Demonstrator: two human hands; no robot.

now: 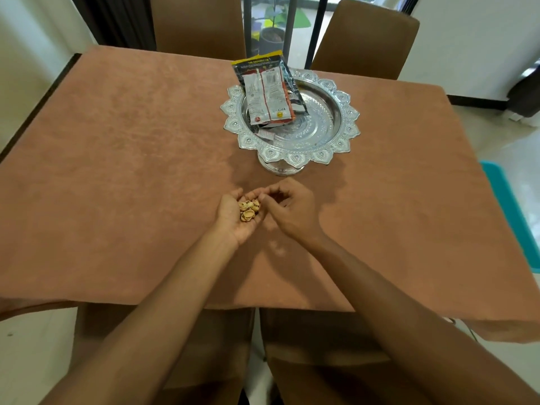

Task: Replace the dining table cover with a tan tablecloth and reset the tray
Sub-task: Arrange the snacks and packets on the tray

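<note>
1. One tan tablecloth point(131, 156) covers the counter; one silver tray point(347, 112) stands on it.
2. In the tray: two large snack packets point(268, 95) stacked on its far-left side; small sachets point(267, 135) lie under them, count unclear.
3. Left grip point(230, 220), just in front of the tray: palm up, cupped round one small heap of pistachio shells point(249, 210); exact number unclear.
4. Right grip point(287, 210), also in front of the tray: fingers curled, tips at the shells; cannot tell if it pinches one.
5. Two chairs point(198, 24) stand behind the tray.
</note>
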